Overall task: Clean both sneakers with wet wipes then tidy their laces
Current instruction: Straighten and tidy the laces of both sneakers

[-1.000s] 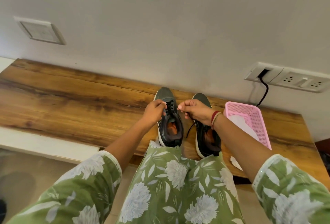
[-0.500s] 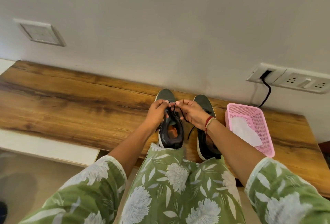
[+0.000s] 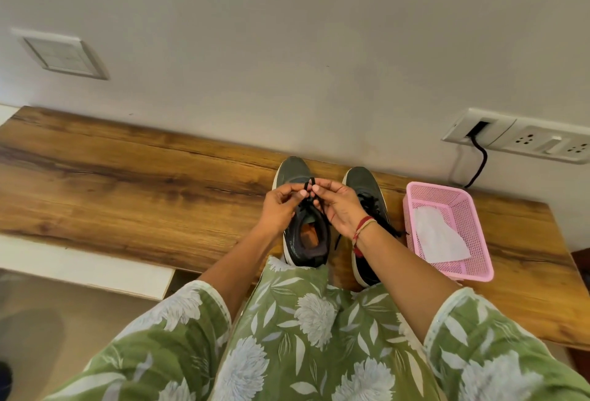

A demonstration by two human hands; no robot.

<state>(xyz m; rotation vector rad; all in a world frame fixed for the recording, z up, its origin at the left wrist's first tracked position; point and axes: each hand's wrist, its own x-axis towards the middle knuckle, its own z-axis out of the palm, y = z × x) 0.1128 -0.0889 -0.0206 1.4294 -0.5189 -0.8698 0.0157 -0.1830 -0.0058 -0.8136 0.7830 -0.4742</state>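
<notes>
Two dark grey sneakers with white soles stand side by side on the wooden shelf (image 3: 127, 183), toes to the wall. Over the left sneaker (image 3: 305, 241) my left hand (image 3: 282, 206) and my right hand (image 3: 335, 206) meet, each pinching the black lace (image 3: 309, 186), which forms a small loop between the fingertips. The right sneaker (image 3: 362, 183) is partly hidden under my right wrist; its black laces (image 3: 388, 225) lie loose across its top and side.
A pink mesh basket (image 3: 472, 209) holding a white wipe (image 3: 437, 234) sits right of the shoes. A wall socket strip (image 3: 523, 142) with a black cable (image 3: 480, 161) is above it. The wall is close behind the shelf.
Both hands have come together over the left sneaker, from pulling the lace ends apart to pinching a loop between the fingertips.
</notes>
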